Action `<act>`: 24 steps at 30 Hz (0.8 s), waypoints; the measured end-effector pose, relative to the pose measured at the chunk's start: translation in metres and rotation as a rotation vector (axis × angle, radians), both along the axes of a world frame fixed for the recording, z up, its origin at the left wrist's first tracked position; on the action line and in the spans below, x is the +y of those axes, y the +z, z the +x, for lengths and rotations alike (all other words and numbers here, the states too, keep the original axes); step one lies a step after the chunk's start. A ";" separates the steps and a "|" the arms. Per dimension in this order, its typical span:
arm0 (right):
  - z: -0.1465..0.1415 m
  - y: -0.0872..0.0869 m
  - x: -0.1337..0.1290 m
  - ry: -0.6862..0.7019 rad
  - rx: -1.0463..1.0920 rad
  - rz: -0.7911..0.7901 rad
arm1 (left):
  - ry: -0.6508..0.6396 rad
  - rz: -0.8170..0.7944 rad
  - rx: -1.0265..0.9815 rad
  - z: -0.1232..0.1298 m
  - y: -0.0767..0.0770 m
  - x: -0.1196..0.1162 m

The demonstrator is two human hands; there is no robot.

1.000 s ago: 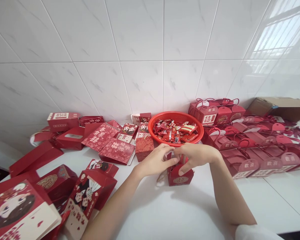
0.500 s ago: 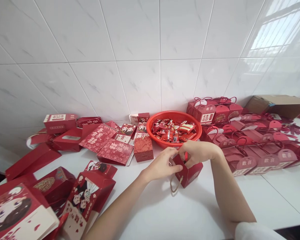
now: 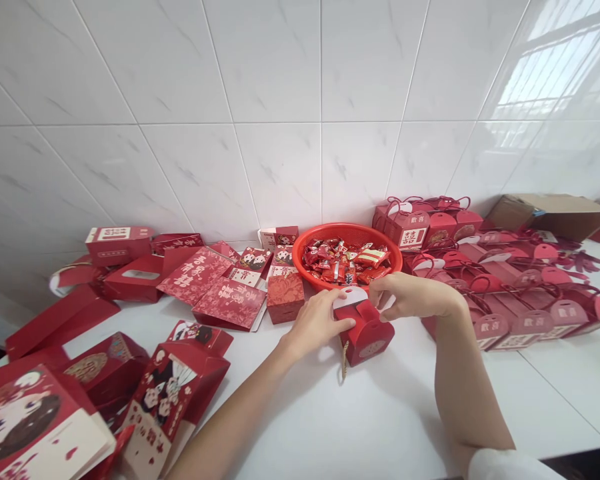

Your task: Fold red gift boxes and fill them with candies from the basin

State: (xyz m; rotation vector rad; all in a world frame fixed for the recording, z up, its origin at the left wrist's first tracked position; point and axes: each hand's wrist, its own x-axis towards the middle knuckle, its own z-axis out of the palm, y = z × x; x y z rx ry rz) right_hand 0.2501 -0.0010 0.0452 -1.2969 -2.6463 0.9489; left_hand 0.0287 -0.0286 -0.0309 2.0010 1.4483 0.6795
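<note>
Head view: left hand (image 3: 316, 323) grips red box (image 3: 366, 335) beside right hand (image 3: 409, 294), curled, hold unclear.

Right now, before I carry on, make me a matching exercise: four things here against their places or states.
1. round red plastic basket
2. brown cardboard carton
3. small red paper box
4. thin beige cord

A. toward the right end, near the tiled wall
B. hanging down
C. holding wrapped sweets
D. touched by the left hand

Pairs: 1-C, 2-A, 3-D, 4-B
</note>
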 end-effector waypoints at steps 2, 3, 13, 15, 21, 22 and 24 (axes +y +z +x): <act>0.000 -0.001 0.002 -0.023 -0.035 -0.031 | -0.027 0.022 0.000 0.004 -0.004 -0.003; -0.001 -0.001 0.003 -0.030 -0.056 -0.048 | -0.043 0.037 -0.005 0.005 -0.006 -0.003; -0.005 -0.007 0.015 -0.129 -0.187 -0.089 | -0.126 0.219 -0.054 0.015 -0.005 -0.008; -0.005 -0.009 0.016 -0.147 -0.195 -0.071 | -0.147 0.194 0.023 0.017 -0.005 -0.010; 0.000 -0.018 0.021 -0.184 -0.143 -0.054 | -0.166 0.032 0.028 0.008 -0.007 -0.009; 0.002 -0.021 0.022 -0.192 -0.124 -0.077 | -0.164 -0.009 0.022 0.005 -0.007 -0.008; 0.006 -0.030 0.024 -0.203 -0.102 -0.115 | -0.166 -0.070 0.027 0.002 -0.004 -0.008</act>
